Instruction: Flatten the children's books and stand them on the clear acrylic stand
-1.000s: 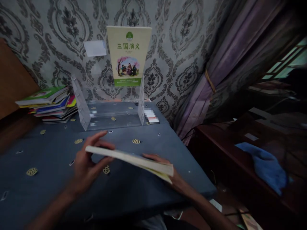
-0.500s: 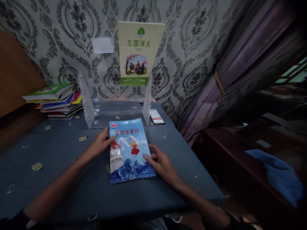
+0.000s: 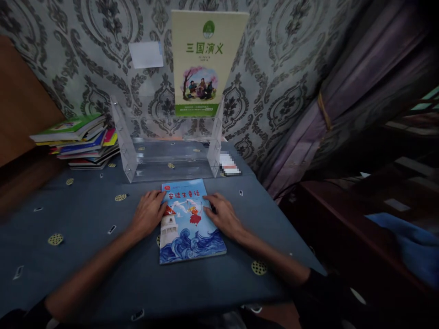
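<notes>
A blue picture book (image 3: 192, 228) with red Chinese lettering and painted waves lies face up on the table. My left hand (image 3: 149, 212) rests palm down at its upper left edge, the fingertips touching the cover. On the opposite side, my right hand (image 3: 224, 214) has its fingers stretched out over the right edge, with thumb and forefinger apart. Neither hand is wrapped round the book. Behind it stands a clear acrylic rack (image 3: 171, 167), and a cream and green book (image 3: 206, 55) stands upright at the top right of that rack.
A stack of books (image 3: 84, 141) lies at the left rear of the blue tablecloth (image 3: 89, 210). A pixelated item (image 3: 230, 164) sits right of the rack. A white card (image 3: 146, 55) shows against the patterned wall. The tied purple curtain (image 3: 302, 141) hangs at right.
The book's top has come down onto the table, slightly nearer me. My left hand has turned palm down, and my right hand has slid up along the right edge with its fingers spread.
</notes>
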`<action>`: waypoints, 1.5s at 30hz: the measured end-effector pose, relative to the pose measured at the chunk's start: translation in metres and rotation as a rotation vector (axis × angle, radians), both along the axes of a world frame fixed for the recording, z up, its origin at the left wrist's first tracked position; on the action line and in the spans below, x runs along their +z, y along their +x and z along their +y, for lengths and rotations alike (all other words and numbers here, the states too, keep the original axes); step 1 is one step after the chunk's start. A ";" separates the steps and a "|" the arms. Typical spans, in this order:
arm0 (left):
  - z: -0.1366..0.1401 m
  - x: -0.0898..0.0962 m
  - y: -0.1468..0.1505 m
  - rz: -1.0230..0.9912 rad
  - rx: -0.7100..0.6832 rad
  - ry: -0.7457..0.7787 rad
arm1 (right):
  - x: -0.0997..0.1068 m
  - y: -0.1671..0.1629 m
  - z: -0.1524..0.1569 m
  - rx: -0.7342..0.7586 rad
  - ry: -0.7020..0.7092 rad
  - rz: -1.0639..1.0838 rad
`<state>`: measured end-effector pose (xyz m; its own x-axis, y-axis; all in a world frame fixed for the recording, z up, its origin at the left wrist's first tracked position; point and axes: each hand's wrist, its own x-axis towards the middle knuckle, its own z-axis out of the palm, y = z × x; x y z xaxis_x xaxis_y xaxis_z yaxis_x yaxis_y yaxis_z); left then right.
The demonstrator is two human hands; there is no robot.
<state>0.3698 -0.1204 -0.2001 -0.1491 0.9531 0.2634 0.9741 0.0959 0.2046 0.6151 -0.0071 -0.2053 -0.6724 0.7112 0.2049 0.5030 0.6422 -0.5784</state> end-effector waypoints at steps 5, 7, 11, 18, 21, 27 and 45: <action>0.006 0.003 -0.002 0.007 -0.005 0.003 | -0.008 -0.008 0.015 0.002 -0.028 0.057; 0.008 0.007 -0.002 0.024 -0.006 -0.014 | -0.008 -0.009 0.019 -0.002 -0.036 0.070; 0.011 0.011 -0.006 0.058 -0.005 -0.040 | -0.011 -0.014 0.030 0.004 -0.025 0.107; 0.023 0.001 -0.019 0.018 -0.094 0.046 | -0.023 -0.034 0.054 -0.024 0.064 0.175; 0.028 -0.002 -0.021 0.009 -0.103 0.065 | -0.024 -0.035 0.057 -0.029 0.053 0.221; 0.041 -0.003 -0.016 0.011 -0.199 0.062 | -0.020 -0.030 0.055 -0.029 -0.002 0.257; 0.115 -0.005 0.028 -0.021 -0.559 0.011 | -0.022 -0.027 0.061 -0.055 -0.172 0.358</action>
